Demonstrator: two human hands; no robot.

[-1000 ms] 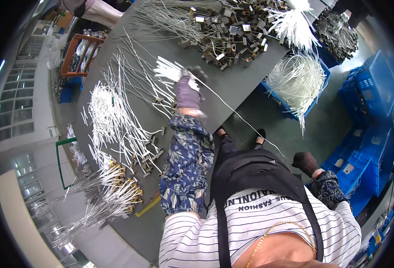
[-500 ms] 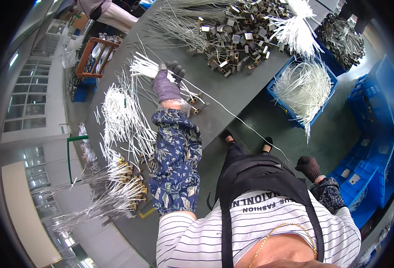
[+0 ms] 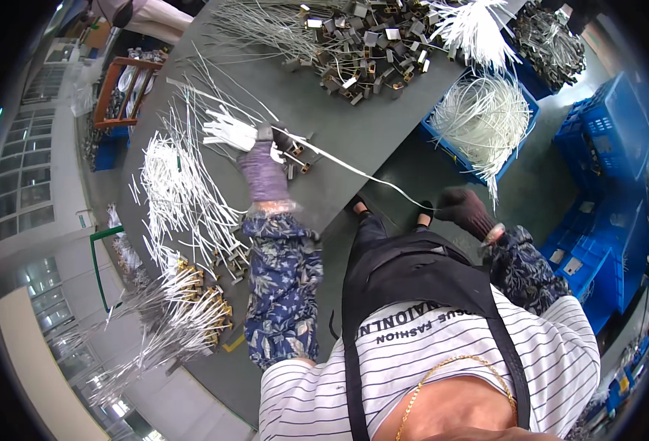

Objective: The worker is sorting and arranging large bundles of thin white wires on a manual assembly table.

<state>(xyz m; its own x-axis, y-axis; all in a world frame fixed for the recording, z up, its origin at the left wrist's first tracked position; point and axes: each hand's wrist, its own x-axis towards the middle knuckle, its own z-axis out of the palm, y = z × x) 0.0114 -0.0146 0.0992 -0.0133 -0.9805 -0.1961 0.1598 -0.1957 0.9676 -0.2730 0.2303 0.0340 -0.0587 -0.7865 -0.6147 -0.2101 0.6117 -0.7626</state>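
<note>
My gloved left hand (image 3: 262,165) is over the grey table, closed round a bundle of white sleeved wires (image 3: 229,131). Small dark metal parts (image 3: 300,158) stick out of the bundle on the hand's right. A long thin white sleeve (image 3: 361,173) runs from beside that hand, past the table edge, to my right hand (image 3: 465,212). The right hand, in a dark glove, has its fingers bent together at the sleeve's far end; the fingertips are partly hidden. Left of my left hand, a loose pile of white sleeved wires (image 3: 166,180) lies on the table.
A heap of metal parts with wires (image 3: 372,48) covers the table's far side, beside a white sleeve bunch (image 3: 479,33). A blue crate (image 3: 534,117) of white strands stands right of the table. More blue crates (image 3: 596,250) are at far right. Yellow-ended wire bundles (image 3: 207,316) lie at left.
My right hand has moved up and left and now meets the white sleeve's end, which was apart from it before. My left hand, still on the bundle, sits slightly lower and further left in view.
</note>
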